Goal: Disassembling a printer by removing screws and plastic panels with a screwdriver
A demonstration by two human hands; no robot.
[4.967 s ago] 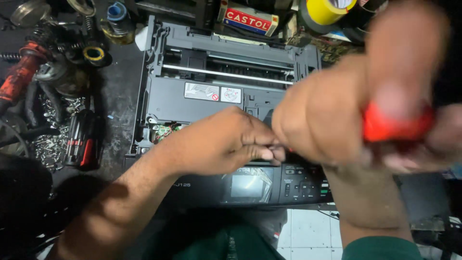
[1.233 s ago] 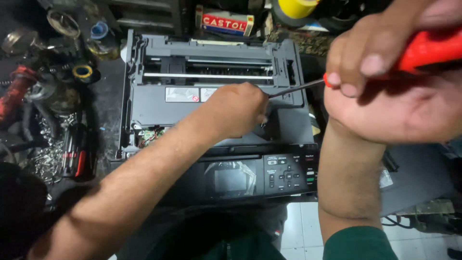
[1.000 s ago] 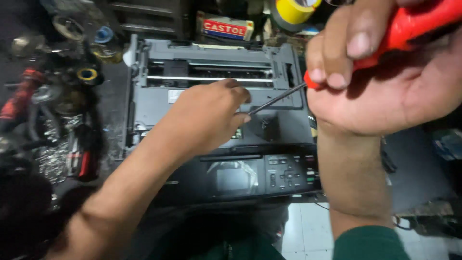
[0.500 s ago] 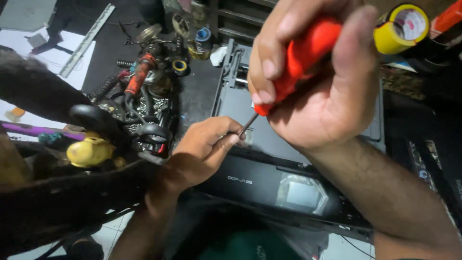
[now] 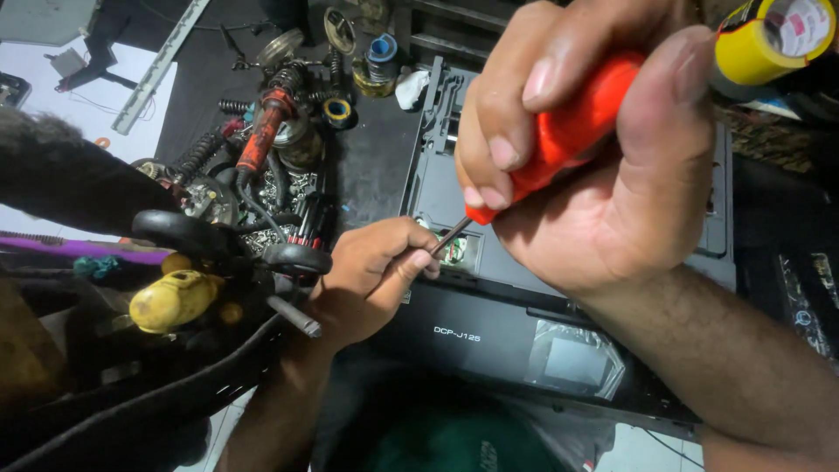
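Head view: a red-handled screwdriver [image 5: 559, 140] was gripped tightly in the right hand [image 5: 603, 166], its tip guided by the pinched fingers of the left hand [image 5: 371, 275] over the opened black printer [image 5: 489, 323].

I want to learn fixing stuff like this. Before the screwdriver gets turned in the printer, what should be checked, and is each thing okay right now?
1. Firm grip on the red screwdriver handle: ok, the right hand wraps it with fingers and thumb.
2. Metal shaft guided: ok, the left hand pinches it near the tip.
3. Tip seated in a screw: cannot tell, the fingers hide it.
4. Printer lying steady: cannot tell, no hand holds it down.
5. Left fingers clear of the tip: not ok, they sit right against it.
6. Work spot well lit: not ok, it looks dim.
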